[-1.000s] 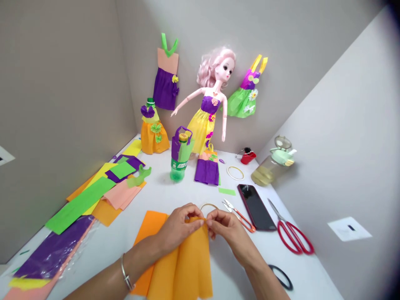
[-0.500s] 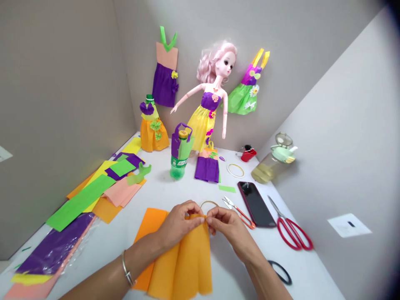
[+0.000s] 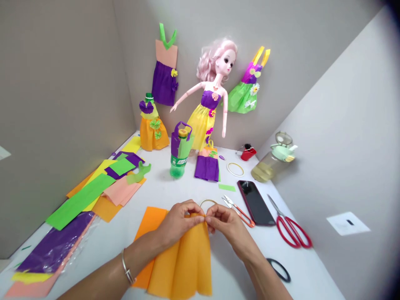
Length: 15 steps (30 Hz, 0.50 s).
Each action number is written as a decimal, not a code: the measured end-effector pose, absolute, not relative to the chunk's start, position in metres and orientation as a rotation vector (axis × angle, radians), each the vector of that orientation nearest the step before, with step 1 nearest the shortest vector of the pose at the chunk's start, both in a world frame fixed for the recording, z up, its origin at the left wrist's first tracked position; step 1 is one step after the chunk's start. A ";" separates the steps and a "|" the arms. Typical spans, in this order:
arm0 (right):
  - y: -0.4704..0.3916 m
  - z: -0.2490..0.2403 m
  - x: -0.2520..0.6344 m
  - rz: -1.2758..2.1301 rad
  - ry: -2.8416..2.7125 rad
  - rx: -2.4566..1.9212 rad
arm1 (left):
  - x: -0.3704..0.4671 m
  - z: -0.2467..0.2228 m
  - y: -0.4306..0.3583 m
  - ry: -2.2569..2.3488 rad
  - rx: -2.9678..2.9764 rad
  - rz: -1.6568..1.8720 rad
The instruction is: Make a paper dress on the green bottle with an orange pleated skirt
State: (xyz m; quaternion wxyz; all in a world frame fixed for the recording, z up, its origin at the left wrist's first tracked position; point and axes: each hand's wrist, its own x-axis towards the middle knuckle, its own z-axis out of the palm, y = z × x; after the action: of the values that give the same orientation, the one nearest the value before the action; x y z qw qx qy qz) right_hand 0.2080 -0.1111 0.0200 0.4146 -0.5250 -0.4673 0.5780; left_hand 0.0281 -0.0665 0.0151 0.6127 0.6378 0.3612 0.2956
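Note:
An orange sheet of crepe paper or cloth, folded into soft pleats, hangs toward me from between my fingers. My left hand pinches its top edge with thumb and fingers. Close beside it, my right hand grips the top right corner of the same sheet, fingertips pressed together. Anything small between the fingertips is hidden. Under my left forearm lies a brighter orange sheet. Just beyond my hands a thin gold ring shows in part.
Right: thread snips, a phone, red-handled scissors, a black ring and a tilted-looking water bottle. Left: coloured sheets and a plastic packet. Behind: a doll, a green bottle and a small purple dress.
Both hands keep their pinch on the orange sheet, almost in place. The whole view has shifted very slightly; nothing is picked up or let go.

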 end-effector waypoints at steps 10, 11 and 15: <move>-0.112 0.020 0.208 1.372 -1.232 -1.374 | 0.026 0.018 -0.067 0.826 1.599 0.647; -0.112 0.020 0.208 1.365 -1.240 -1.381 | 0.025 0.019 -0.067 0.822 1.612 0.649; -0.112 0.019 0.208 1.356 -1.253 -1.401 | 0.024 0.018 -0.067 0.798 1.625 0.657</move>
State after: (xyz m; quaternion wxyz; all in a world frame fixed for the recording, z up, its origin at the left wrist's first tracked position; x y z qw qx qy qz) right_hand 0.2079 -0.1115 0.0190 0.4005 -0.5540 -0.4953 0.5360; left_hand 0.0245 -0.0669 0.0178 0.5711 0.6926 0.3401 0.2801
